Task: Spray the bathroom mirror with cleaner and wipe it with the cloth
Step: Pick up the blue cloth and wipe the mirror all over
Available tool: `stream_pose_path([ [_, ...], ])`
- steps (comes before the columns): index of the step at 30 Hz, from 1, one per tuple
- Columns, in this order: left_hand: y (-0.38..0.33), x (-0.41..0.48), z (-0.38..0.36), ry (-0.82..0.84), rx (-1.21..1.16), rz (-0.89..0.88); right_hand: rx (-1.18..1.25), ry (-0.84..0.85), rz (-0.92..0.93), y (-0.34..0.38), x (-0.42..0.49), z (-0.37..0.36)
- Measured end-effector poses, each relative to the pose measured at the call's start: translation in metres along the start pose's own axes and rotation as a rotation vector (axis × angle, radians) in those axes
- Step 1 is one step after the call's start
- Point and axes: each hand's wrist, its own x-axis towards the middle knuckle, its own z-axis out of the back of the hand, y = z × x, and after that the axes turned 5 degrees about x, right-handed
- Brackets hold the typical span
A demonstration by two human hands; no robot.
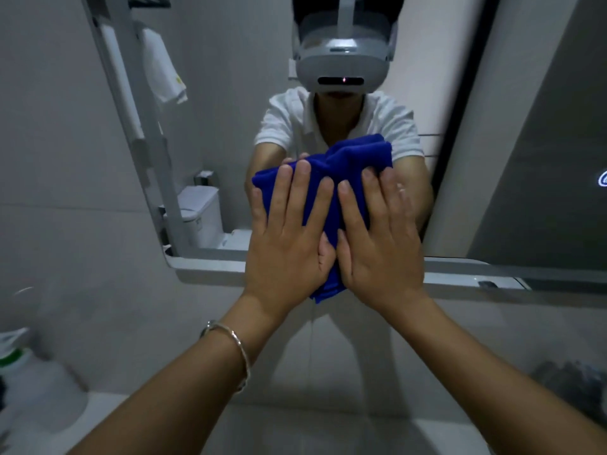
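I press the blue cloth (356,159) against the bathroom mirror (230,110) with left hand (289,234) and right hand (382,241), fingers (279,198) straight, unclenched. Spraying seems done; most wiping remains.

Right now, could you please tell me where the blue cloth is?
Head view, centre: the blue cloth is pressed against the mirror near its bottom edge, under the left hand and right hand.

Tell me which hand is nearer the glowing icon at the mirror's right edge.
Right. The right hand presses the blue cloth on the side toward the glowing icon; the left hand presses beside it, farther away.
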Motion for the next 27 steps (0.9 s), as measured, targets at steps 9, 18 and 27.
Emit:
stream_pose_path([
  [9, -0.007, 0.026, 0.014, 0.03, 0.026, 0.029, 0.007, 0.038, 0.042, -0.009, 0.029, 0.018],
  [18, -0.041, 0.209, 0.058, -0.17, 0.107, 0.0, -0.126, -0.161, -0.037, -0.083, 0.17, 0.104],
  [27, -0.034, 0.221, 0.055, -0.241, 0.111, -0.12, -0.02, -0.228, -0.083, -0.098, 0.167, 0.095],
])
